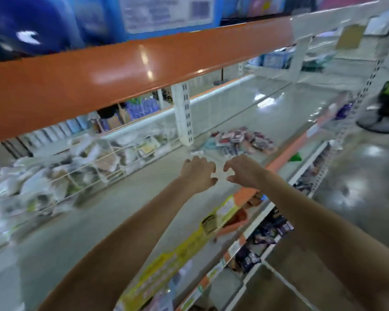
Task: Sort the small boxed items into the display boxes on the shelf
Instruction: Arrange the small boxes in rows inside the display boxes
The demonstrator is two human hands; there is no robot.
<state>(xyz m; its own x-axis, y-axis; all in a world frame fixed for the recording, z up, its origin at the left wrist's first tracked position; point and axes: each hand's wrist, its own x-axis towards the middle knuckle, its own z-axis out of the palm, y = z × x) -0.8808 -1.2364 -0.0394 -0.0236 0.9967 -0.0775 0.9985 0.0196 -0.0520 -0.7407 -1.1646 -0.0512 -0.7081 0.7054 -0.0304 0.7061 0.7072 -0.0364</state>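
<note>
Both your left hand point(199, 173) and right hand point(243, 170) are loosely curled and hold nothing; the pile of small boxed items point(240, 140) lies just beyond the fingers, nearer to your right hand.

- Above you runs an orange shelf edge point(121, 70), glossy, slanting up toward the right.
- Behind it hangs a blue sign point(166, 12) with a pale printed panel; the print is too blurred to read.
- A white slotted upright point(184, 113) stands at the back of the shelf bay.
- Along the front lip near you runs a yellow label strip point(182, 250); its text is unreadable.
- On the lower shelf to your right you see dark purple packets point(267, 234) in a row.
- At far right the glossy floor point(357, 187) reflects the ceiling lights.
- A dark round fan base point(380, 124) sits on that floor.
</note>
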